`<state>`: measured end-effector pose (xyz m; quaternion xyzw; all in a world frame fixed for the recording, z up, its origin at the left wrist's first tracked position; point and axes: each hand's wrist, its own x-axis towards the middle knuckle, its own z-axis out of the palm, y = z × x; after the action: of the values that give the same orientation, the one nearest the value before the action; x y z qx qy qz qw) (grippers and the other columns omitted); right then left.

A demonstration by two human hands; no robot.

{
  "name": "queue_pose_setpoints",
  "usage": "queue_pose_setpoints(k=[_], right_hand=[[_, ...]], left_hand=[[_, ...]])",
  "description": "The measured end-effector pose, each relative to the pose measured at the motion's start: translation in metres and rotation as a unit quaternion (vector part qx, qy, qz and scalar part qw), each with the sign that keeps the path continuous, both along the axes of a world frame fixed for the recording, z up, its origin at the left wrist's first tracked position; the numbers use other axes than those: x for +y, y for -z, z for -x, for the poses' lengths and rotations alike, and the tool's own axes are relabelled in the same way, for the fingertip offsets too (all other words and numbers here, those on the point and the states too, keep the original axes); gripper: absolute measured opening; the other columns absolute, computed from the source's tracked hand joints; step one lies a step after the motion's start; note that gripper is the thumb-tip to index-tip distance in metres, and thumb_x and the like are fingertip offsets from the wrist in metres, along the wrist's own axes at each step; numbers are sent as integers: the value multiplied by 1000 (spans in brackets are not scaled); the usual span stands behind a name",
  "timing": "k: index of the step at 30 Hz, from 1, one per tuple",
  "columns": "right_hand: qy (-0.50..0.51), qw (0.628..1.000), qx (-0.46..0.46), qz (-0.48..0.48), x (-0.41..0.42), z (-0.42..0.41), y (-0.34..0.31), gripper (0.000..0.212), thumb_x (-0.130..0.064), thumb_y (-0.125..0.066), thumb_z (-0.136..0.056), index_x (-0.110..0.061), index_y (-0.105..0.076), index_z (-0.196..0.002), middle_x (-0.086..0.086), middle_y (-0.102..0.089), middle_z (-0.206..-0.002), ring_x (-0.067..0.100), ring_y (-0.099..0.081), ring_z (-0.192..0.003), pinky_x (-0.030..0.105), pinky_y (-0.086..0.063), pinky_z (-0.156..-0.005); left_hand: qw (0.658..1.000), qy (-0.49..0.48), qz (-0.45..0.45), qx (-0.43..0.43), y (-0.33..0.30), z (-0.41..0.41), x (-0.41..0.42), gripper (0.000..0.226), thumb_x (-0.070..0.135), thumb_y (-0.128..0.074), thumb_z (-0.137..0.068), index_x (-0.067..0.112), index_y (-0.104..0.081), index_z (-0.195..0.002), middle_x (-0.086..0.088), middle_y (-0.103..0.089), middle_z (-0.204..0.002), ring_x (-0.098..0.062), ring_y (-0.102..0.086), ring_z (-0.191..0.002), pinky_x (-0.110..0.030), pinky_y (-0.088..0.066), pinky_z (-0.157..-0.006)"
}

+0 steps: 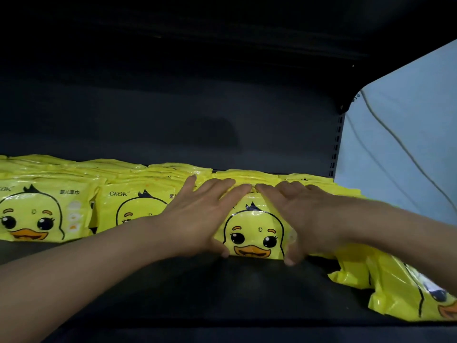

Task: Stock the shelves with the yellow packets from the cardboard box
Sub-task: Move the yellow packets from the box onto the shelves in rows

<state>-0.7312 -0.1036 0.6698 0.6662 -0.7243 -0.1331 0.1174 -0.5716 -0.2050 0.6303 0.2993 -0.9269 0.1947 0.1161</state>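
While flat on duck packet (254, 233): both hands, L hand (197, 214), R hand (304, 219).

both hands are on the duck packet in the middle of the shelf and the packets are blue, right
Not quite: the head view shows the packets are yellow, not blue. The left hand and right hand are indeed on the duck packet in the middle of the shelf.

Brand print on the yellow packets

"Ckak" reads along the top of the packet (133, 206) just left of the left hand (195, 219); the far-left packet (42, 211), further from that hand, shows "kak" cut off, plus Chinese characters too blurred to read.
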Motion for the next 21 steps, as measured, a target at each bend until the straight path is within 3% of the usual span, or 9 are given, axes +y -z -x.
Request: queue_pose_setpoints(k=[2, 8, 12, 16, 21], right_hand=[[3, 997, 67, 49, -9, 1, 16, 122, -50, -79, -64, -24, 7, -146, 4, -21, -147, 26, -23, -137, 44, -23, -113], [20, 992, 92, 88, -31, 9, 18, 112, -49, -81, -60, -15, -12, -142, 8, -26, -141, 29, -29, -133, 48, -26, -109], [12, 992, 79, 94, -26, 10, 16, 113, -52, -81, -59, -17, -13, -142, 7, -27, -140, 28, -30, -132, 47, -26, -109], [29, 995, 51, 84, -9, 12, 11, 118, -56, -77, -61, -21, -3, -146, 8, -22, -147, 28, -23, -138, 45, -21, -114], [42, 995, 35, 84, -4, 10, 15, 109, -53, -71, -71, -18, -2, -148, 7, -27, -149, 27, -25, -139, 46, -15, -115]], left_hand=[[1000, -9, -11, -7, 0, 1, -7, 119, 62, -68, -70, 30, 16, -148, 7, 3, -159, -14, 0, -146, -49, 2, -116], [999, -33, 4, -33, -5, 8, -18, 118, 63, -70, -67, 23, 4, -150, 4, -9, -159, -16, -12, -145, -48, -3, -116], [998, -48, 7, -32, -6, 9, -16, 116, 61, -72, -66, 18, -3, -149, 2, -15, -158, -18, -16, -144, -49, -6, -115], [998, -60, 21, -27, -5, 2, -9, 119, 62, -71, -67, 15, -1, -150, -1, -9, -158, -20, -10, -145, -49, -5, -115], [997, -74, 17, -32, -7, -6, -7, 113, 59, -69, -71, 15, 0, -150, -2, -15, -157, -20, -14, -144, -49, -7, -115]])
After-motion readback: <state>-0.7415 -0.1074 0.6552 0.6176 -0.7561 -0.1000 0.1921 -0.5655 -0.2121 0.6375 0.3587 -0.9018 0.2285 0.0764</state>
